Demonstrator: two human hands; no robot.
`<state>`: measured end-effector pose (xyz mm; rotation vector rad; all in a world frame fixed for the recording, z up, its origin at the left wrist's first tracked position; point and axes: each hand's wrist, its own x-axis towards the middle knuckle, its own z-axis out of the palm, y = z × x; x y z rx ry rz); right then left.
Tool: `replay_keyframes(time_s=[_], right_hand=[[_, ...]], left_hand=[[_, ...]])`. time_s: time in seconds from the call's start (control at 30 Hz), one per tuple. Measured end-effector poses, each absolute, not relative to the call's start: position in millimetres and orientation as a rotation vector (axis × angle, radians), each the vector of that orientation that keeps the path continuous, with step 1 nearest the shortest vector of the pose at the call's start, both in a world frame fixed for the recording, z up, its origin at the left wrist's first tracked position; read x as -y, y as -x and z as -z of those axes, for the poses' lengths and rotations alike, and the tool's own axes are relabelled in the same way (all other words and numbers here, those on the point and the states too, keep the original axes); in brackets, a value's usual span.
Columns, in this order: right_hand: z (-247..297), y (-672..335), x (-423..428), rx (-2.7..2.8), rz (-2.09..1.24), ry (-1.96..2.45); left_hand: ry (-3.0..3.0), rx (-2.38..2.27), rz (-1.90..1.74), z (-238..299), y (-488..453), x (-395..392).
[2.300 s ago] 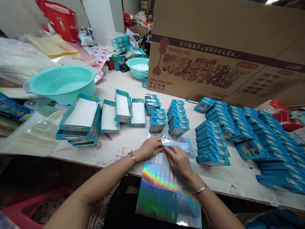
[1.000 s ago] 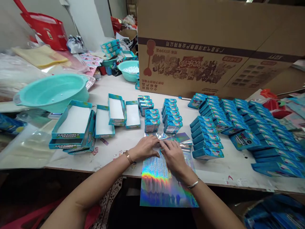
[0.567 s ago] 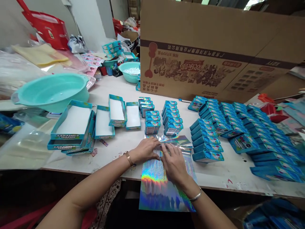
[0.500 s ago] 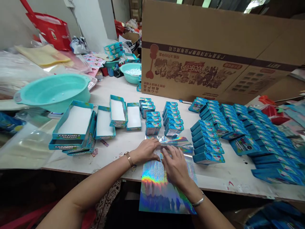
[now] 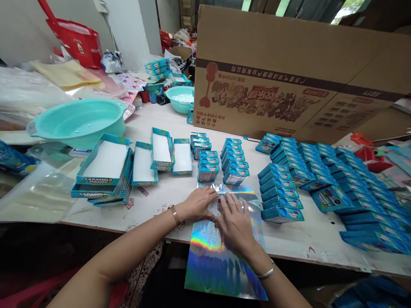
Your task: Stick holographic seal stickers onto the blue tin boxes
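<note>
A holographic rainbow sheet (image 5: 221, 261) lies on the white table's front edge and hangs over it toward me. My left hand (image 5: 199, 202) pinches the sheet's upper left part, fingers curled on the foil. My right hand (image 5: 235, 221) lies flat on the sheet just beside it, fingers stretched forward and pressing the foil down. Two short rows of small blue boxes (image 5: 221, 160) stand right behind the sheet.
Several open blue "Caramelo" trays (image 5: 109, 164) sit to the left, a teal basin (image 5: 78, 122) behind them. Many small blue boxes (image 5: 321, 179) cover the right side. A large printed cardboard carton (image 5: 289, 81) stands at the back. A clear plastic bag (image 5: 35, 192) lies far left.
Both hands stay on the foil sheet. The right hand's fingers have flattened and slid a little forward over it; the sheet's top edge looks smoother than a second ago.
</note>
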<state>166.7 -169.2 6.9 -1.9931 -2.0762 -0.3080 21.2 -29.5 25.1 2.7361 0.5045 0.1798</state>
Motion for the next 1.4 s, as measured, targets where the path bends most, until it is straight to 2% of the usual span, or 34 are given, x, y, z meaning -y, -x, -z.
replay_keyframes(time_s=[0.47, 1.4], right_hand=[[-7.8, -168.8, 169.2, 2.062, 0.323, 1.986], [-3.6, -196.8, 175.1, 1.948, 0.399, 1.937]], left_hand=[[-2.75, -0.498, -0.214, -17.4, -22.9, 27.3], [-2.761, -0.549, -0.02, -30.7, -27.4, 29.0]])
